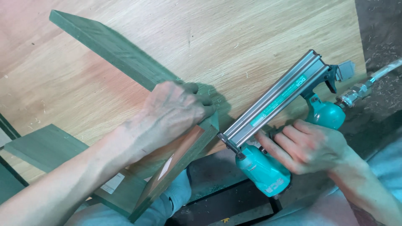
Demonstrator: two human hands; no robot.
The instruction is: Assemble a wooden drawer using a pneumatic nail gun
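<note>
Wooden workbench (259,33), left hand (173,111) gripping green board (113,50), right hand (307,146) gripping nail gun (272,109)

Our left hand (173,111): palm down, fingers curled over and clamped tight, forearm reaching in from lower left. Our right hand (307,146): fingers wrapped in a closed grip, wrist entering from lower right.

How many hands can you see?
2. The left hand presses down on the corner of the green boards. The right hand holds the teal nail gun beside that corner.
</note>
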